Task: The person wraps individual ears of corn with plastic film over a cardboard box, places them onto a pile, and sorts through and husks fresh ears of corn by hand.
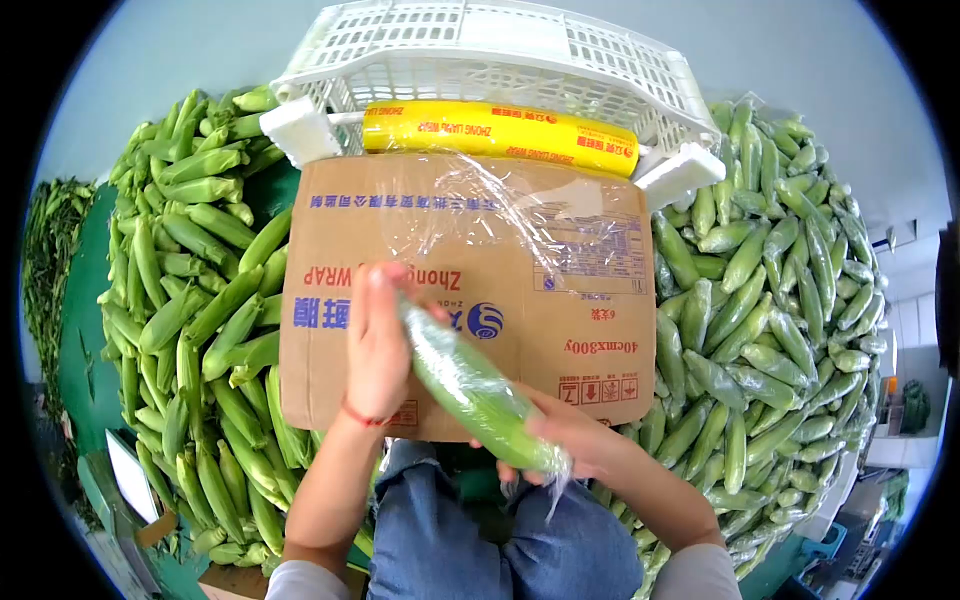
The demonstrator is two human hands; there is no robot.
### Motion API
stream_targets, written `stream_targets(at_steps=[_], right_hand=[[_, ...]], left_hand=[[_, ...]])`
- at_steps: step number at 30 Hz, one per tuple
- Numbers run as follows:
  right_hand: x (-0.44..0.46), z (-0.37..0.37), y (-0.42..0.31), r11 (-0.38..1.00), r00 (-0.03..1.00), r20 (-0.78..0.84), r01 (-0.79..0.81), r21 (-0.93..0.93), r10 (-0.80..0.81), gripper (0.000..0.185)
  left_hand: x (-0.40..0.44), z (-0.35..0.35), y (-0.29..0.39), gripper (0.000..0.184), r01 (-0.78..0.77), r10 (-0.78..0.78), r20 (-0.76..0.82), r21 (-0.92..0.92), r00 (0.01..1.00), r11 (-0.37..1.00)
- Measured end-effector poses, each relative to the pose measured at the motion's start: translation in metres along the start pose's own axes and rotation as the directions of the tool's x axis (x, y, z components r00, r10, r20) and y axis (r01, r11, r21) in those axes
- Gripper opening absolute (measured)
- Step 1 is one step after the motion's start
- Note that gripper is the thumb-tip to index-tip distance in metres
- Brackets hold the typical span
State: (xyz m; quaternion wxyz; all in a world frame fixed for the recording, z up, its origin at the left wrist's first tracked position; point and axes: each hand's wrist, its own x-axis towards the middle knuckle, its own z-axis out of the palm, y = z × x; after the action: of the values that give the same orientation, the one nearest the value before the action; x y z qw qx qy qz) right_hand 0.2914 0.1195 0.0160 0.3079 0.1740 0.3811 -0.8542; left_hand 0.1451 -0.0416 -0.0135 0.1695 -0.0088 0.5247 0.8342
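Note:
An ear of corn in its green husk (pixel 470 385), wrapped in clear film, slants between my two hands over the cardboard. My left hand (pixel 380 335), its fingertips blurred, is at the upper end, with fingers showing on both sides of it. Around the lower end, my right hand (pixel 565 430) is closed, and a loose twist of film hangs below it. Under the corn lies a flat brown cardboard sheet (pixel 610 340) with blue and red print. A yellow roll of cling film (pixel 500 135) sits across its far edge, and clear film (pixel 510 220) trails from the roll over the cardboard.
A white plastic crate (pixel 510 35) stands on its side behind the roll. Unwrapped corn ears (pixel 200 300) are heaped on the left. Film-wrapped ears (pixel 760 330) form a large pile on the right. Green floor (pixel 85 370) shows at far left.

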Motion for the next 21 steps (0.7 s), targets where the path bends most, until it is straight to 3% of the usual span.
stream_targets(at_steps=[1, 2, 4, 5, 6, 7, 8, 9, 10, 11, 13, 14, 15, 16, 17, 18, 19, 21], right_hand=[[-0.009, -0.006, 0.002, 0.926, 0.991, -0.11, 0.022, -0.378, -0.069, 0.062], [-0.014, -0.006, 0.002, 0.832, 0.953, -0.152, 0.143, -0.536, -0.261, 0.056], [-0.027, -0.006, -0.009, 0.51, 0.77, -0.134, 0.27, -0.817, -0.623, 0.044], [-0.031, -0.01, -0.014, 0.45, 0.67, -0.105, 0.365, -0.815, -0.735, 0.036], [-0.033, -0.011, -0.019, 0.373, 0.55, -0.084, 0.437, -0.818, -0.831, 0.03], [-0.035, -0.011, -0.026, 0.276, 0.411, -0.06, 0.489, -0.828, -0.91, 0.026], [-0.034, -0.009, -0.04, 0.132, 0.34, 0.097, 0.591, -0.796, -0.935, 0.021], [-0.026, -0.003, -0.043, 0.14, 0.337, 0.182, 0.739, -0.659, -0.924, 0.018], [-0.018, 0.003, -0.046, 0.169, 0.332, 0.264, 0.853, -0.494, -0.905, 0.016], [-0.011, 0.009, -0.039, 0.349, 0.391, 0.295, 0.919, -0.185, -0.872, 0.014], [-0.017, 0.023, -0.036, 0.387, 0.437, 0.263, 0.895, -0.221, -0.86, 0.011], [-0.017, 0.019, -0.037, 0.474, 0.508, 0.163, 0.855, -0.208, -0.846, 0.014], [-0.016, 0.013, -0.037, 0.559, 0.576, 0.061, 0.809, -0.18, -0.815, 0.019], [-0.013, 0.011, -0.037, 0.546, 0.548, -0.014, 0.832, -0.093, -0.837, 0.027], [-0.01, 0.01, -0.036, 0.518, 0.515, -0.088, 0.855, -0.011, -0.852, 0.036], [-0.007, 0.01, -0.036, 0.365, 0.378, -0.156, 0.925, 0.103, -0.913, 0.046], [-0.001, 0.011, -0.037, 0.19, 0.236, -0.233, 0.961, 0.201, -0.944, 0.057], [0.012, -0.018, 0.023, 0.433, 0.358, -0.274, 0.85, -0.3, -0.893, 0.079]], left_hand=[[-0.006, -0.016, -0.006, 0.028, -0.092, 0.091, 0.015, 0.062, 0.996, 0.994], [-0.016, -0.027, -0.009, 0.03, -0.118, 0.117, 0.017, 0.209, 0.993, 0.971], [-0.033, -0.059, -0.016, 0.036, -0.14, 0.106, 0.1, 0.451, 0.989, 0.882], [-0.04, -0.073, -0.023, 0.039, -0.153, 0.068, 0.176, 0.536, 0.982, 0.83], [-0.053, -0.061, -0.017, 0.043, 0.08, -0.151, 0.141, 0.415, 0.978, 0.907], [-0.066, -0.048, -0.005, 0.047, 0.321, -0.373, 0.15, 0.287, 0.915, 0.903], [-0.074, -0.048, -0.008, 0.05, 0.493, -0.533, 0.09, 0.276, 0.841, 0.825], [-0.079, -0.054, -0.012, 0.053, 0.642, -0.672, 0.029, 0.267, 0.74, 0.719], [-0.08, -0.058, -0.01, 0.054, 0.74, -0.754, 0.156, 0.146, 0.638, 0.656], [-0.083, -0.06, -0.011, 0.056, 0.83, -0.806, 0.276, 0.047, 0.523, 0.555], [-0.107, -0.071, -0.027, 0.056, 0.548, -0.685, 0.13, 0.504, 0.716, 0.668], [-0.103, -0.099, -0.036, 0.054, -0.005, -0.506, 0.416, 0.777, 0.756, 0.629], [-0.093, -0.084, -0.024, 0.062, -0.558, -0.269, 0.653, 0.751, 0.708, 0.354], [-0.103, -0.065, -0.007, 0.063, -0.263, -0.333, 0.551, 0.739, 0.765, 0.621], [-0.105, -0.029, 0.014, 0.064, 0.077, -0.426, 0.45, 0.611, 0.785, 0.788], [-0.093, -0.025, 0.003, 0.083, -0.156, -0.294, 0.532, 0.646, 0.794, 0.747], [-0.086, -0.014, 0.003, 0.083, -0.243, -0.228, 0.573, 0.628, 0.787, 0.739], [-0.072, 0.045, 0.012, 0.082, -0.406, -0.105, 0.655, 0.577, 0.748, 0.709]])
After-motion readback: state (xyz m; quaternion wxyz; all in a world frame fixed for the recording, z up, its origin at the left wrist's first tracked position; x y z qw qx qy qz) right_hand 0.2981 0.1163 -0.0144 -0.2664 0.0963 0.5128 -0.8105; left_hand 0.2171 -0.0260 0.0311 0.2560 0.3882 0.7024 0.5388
